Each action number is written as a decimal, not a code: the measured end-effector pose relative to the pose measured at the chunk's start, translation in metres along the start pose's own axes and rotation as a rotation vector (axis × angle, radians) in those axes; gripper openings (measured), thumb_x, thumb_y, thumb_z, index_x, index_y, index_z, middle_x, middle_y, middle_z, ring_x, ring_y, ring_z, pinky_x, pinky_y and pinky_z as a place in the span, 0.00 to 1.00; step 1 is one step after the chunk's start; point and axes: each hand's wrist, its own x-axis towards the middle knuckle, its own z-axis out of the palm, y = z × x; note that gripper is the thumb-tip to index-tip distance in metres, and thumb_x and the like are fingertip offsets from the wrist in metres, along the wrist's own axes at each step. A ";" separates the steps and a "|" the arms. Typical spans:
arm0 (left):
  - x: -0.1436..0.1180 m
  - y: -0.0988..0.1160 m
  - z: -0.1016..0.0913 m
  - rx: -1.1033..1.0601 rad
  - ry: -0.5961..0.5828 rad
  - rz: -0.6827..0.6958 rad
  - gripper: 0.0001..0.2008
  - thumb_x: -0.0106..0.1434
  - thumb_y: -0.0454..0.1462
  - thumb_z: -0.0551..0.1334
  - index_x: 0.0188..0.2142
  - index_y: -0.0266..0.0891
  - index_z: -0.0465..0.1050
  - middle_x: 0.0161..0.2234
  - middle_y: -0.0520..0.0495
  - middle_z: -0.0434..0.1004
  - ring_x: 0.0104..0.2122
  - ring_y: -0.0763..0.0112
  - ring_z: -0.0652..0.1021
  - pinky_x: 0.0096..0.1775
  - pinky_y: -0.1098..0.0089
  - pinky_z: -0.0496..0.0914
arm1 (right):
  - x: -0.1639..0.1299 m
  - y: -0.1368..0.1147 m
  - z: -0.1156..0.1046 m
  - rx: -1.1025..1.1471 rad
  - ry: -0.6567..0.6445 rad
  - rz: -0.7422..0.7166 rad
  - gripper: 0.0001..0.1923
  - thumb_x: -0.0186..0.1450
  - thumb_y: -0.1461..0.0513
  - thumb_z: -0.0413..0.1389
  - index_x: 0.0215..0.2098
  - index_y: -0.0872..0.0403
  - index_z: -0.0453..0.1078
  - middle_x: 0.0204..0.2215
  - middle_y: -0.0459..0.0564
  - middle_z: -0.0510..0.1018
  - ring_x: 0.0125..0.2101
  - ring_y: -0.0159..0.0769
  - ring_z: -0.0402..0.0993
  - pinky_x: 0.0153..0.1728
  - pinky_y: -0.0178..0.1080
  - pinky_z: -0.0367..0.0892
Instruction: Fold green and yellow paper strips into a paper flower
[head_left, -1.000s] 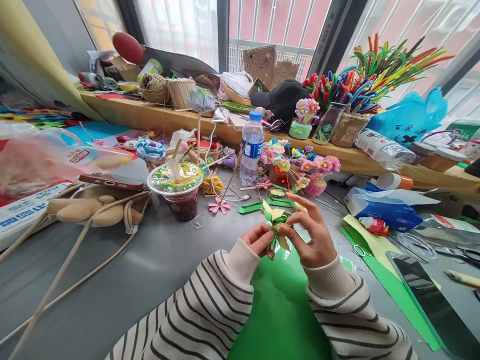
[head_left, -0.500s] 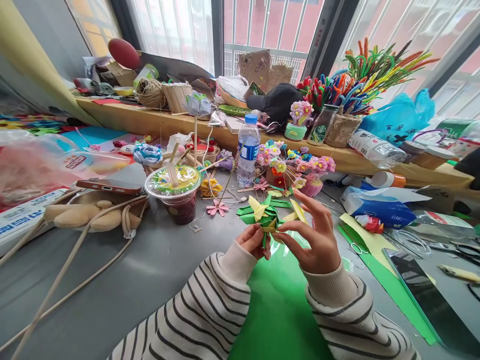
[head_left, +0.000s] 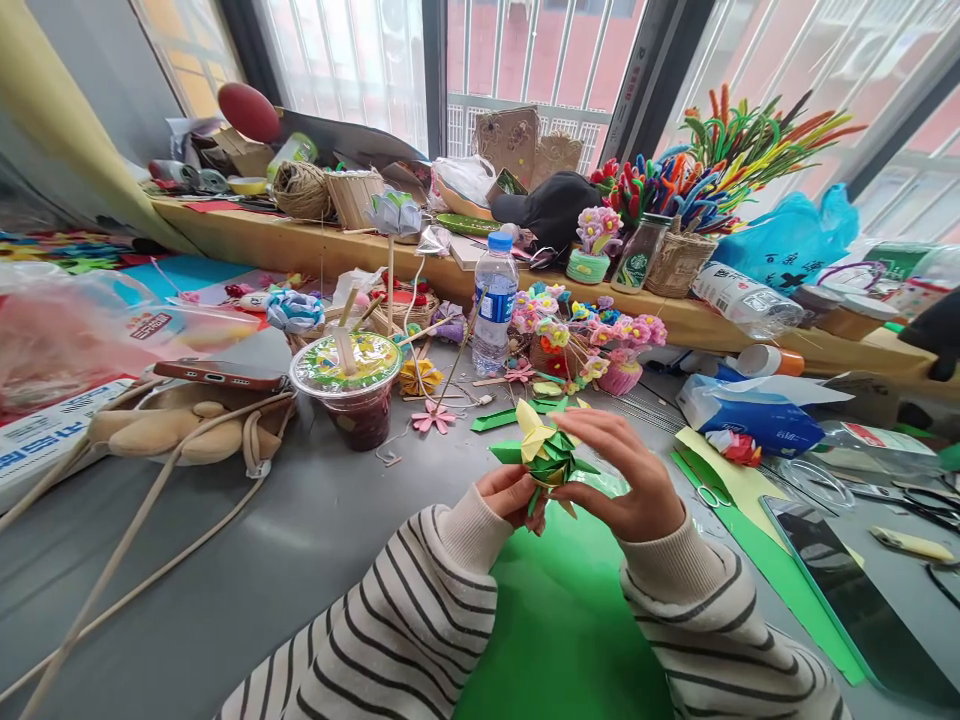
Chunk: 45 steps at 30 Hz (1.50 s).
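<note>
Half a second back the right hand (head_left: 634, 480) was spread, its fingers lifted off a yellow flap; now it has curled in over the paper flower (head_left: 545, 455), fingertips pinching the green and yellow folds from the right, so the loose petal looks tucked back into the cluster; the left hand (head_left: 510, 492) grips the flower's base from below, fingers closed round it, as it did before; the flower sits between both hands, held just above the green sheet (head_left: 562, 620) on the grey surface (head_left: 300, 530); further out, a sealed cup (head_left: 352, 385) with a straw stands to the left, with a phone (head_left: 221, 373) on a plush bag beyond it; a green strip (head_left: 510, 415) lies just past the hands, then a water bottle (head_left: 495, 300) and small flower pots (head_left: 600, 345); scissors (head_left: 709, 495) and a tissue pack (head_left: 750, 415) lie to the right; nothing crowds the hands, though the clutter beyond them is dense.
</note>
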 end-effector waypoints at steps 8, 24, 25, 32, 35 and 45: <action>-0.004 0.019 0.001 0.108 0.180 0.195 0.27 0.39 0.35 0.67 0.40 0.40 0.63 0.32 0.48 0.71 0.28 0.71 0.73 0.30 0.70 0.66 | -0.001 -0.001 -0.001 -0.051 0.088 0.054 0.22 0.47 0.59 0.60 0.41 0.52 0.65 0.36 0.50 0.72 0.37 0.37 0.63 0.38 0.42 0.62; -0.013 0.027 0.006 0.137 0.163 0.228 0.16 0.38 0.28 0.66 0.30 0.37 0.72 0.31 0.48 0.74 0.30 0.70 0.74 0.34 0.68 0.69 | -0.004 0.000 0.007 -0.024 0.076 0.023 0.24 0.43 0.55 0.61 0.37 0.51 0.66 0.30 0.49 0.72 0.33 0.36 0.64 0.33 0.40 0.62; -0.013 0.028 0.007 0.136 0.154 0.223 0.17 0.37 0.28 0.66 0.31 0.37 0.72 0.32 0.47 0.74 0.30 0.70 0.74 0.34 0.69 0.69 | -0.004 -0.001 0.008 -0.021 0.083 0.029 0.24 0.42 0.55 0.61 0.37 0.52 0.67 0.31 0.49 0.72 0.33 0.36 0.64 0.34 0.40 0.62; -0.014 0.031 0.007 0.164 0.183 0.211 0.18 0.39 0.28 0.66 0.33 0.37 0.70 0.27 0.49 0.75 0.27 0.71 0.75 0.32 0.69 0.70 | -0.005 0.002 0.005 -0.006 0.022 0.033 0.27 0.43 0.53 0.60 0.41 0.53 0.65 0.35 0.51 0.72 0.34 0.37 0.63 0.35 0.41 0.61; -0.014 0.032 0.008 0.150 0.151 0.187 0.19 0.37 0.28 0.67 0.32 0.36 0.70 0.27 0.49 0.75 0.26 0.70 0.75 0.32 0.69 0.70 | -0.005 0.004 0.003 0.002 -0.006 0.005 0.24 0.46 0.54 0.58 0.42 0.50 0.65 0.35 0.49 0.73 0.34 0.37 0.64 0.35 0.41 0.62; -0.016 0.032 0.006 0.147 0.157 0.136 0.16 0.36 0.27 0.67 0.28 0.35 0.69 0.24 0.52 0.76 0.25 0.75 0.75 0.29 0.75 0.69 | -0.007 0.002 0.011 0.039 0.063 -0.001 0.20 0.44 0.56 0.60 0.35 0.52 0.68 0.29 0.49 0.75 0.31 0.36 0.65 0.31 0.40 0.63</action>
